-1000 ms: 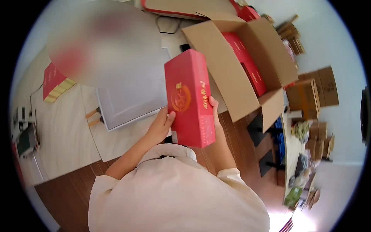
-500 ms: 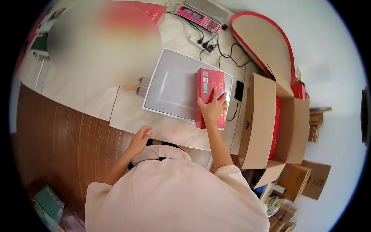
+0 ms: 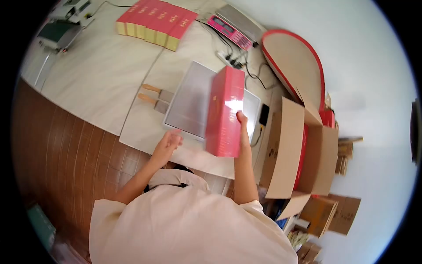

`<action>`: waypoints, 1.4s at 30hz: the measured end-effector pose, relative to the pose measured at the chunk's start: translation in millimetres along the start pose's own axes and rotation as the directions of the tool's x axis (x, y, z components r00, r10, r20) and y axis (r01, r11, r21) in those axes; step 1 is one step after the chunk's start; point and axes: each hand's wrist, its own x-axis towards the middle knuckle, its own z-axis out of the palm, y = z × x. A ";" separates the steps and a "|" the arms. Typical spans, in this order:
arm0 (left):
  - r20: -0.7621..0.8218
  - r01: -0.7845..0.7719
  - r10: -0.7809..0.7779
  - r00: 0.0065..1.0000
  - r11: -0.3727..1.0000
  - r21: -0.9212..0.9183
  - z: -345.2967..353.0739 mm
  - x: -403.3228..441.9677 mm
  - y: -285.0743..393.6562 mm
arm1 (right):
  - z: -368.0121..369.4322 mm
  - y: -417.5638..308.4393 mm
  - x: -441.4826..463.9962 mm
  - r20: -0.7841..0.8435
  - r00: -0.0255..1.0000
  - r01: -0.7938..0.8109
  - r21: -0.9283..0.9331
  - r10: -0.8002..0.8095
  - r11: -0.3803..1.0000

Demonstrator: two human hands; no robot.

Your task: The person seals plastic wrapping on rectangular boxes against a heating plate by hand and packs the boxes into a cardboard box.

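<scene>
My right hand (image 3: 242, 119) grips a red box (image 3: 224, 114) by its right side, with the thumb showing on its face. The box is lifted and tilted over a grey panel with a white rim (image 3: 185, 99), hiding part of it. Beside the table's front edge, near the panel's lower left corner, my left hand (image 3: 171, 141) hovers with loosely bent fingers and nothing in it. Two wooden-handled scrapers (image 3: 163, 102) lie against the panel's left edge.
A row of red boxes (image 3: 156, 20) stands at the back, near a pink-fronted scale (image 3: 229, 31) and tangled cables. To the right are a phone (image 3: 264, 115) and an open carton (image 3: 285, 149) with red contents. A red-rimmed oval board (image 3: 294, 64) leans at the wall.
My right hand has raised the red box off the panel and turned it, so another face shows. My left hand has moved up towards the panel. The view has shifted, revealing the back row.
</scene>
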 end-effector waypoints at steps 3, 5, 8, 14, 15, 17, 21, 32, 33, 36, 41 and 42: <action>0.116 0.007 0.007 0.993 0.993 -0.116 29.7 17.0 38.6 | -34.6 32.8 -14.6 0.303 0.938 0.014 0.457 -0.170 0.890; 0.211 0.048 -0.010 0.977 0.983 -0.177 52.9 20.3 58.5 | -24.8 42.6 -44.3 0.314 0.915 0.000 0.626 -0.253 0.779; 0.332 0.019 0.035 0.943 0.987 -0.159 71.9 34.8 47.0 | -26.9 45.5 -67.6 0.120 0.957 0.212 0.340 -0.266 0.916; 0.501 0.136 -0.058 0.864 0.983 -0.120 98.9 39.6 62.4 | -42.5 40.9 -101.4 -0.081 0.990 0.138 0.446 -0.114 0.884; 0.506 0.150 -0.082 0.858 0.984 -0.095 104.8 40.8 63.1 | -41.6 38.0 -108.3 -0.126 0.991 0.108 0.560 -0.045 0.821; 0.537 0.145 -0.089 0.839 0.987 -0.063 119.7 43.9 62.6 | -49.6 37.3 -121.5 0.184 0.951 0.020 0.764 -0.248 0.645; 0.577 0.180 -0.152 0.802 0.984 0.009 148.0 47.3 67.0 | -72.7 45.0 -138.2 -0.050 0.982 0.164 0.709 -0.184 0.686; 0.667 0.136 -0.202 0.718 0.979 0.149 212.9 61.6 63.4 | -134.9 58.1 -161.9 -0.394 0.917 0.309 0.604 -0.061 0.735; 0.664 0.083 -0.184 0.725 0.980 0.181 219.0 60.9 63.9 | -140.0 59.3 -162.5 -0.409 0.911 0.320 0.601 -0.062 0.733; 0.676 -0.092 -0.124 0.726 0.957 0.275 237.7 56.6 69.9 | -151.3 56.2 -165.3 -0.287 0.939 0.342 0.723 -0.189 0.600; 0.703 -0.121 -0.238 0.670 0.900 0.419 260.2 92.1 82.6 | -183.8 10.7 -178.2 -0.523 0.775 0.551 0.282 -0.355 0.785; 0.723 -0.133 -0.235 0.649 0.902 0.412 266.1 94.6 92.4 | -191.1 -4.3 -187.6 -0.586 0.692 0.550 0.049 -0.422 0.833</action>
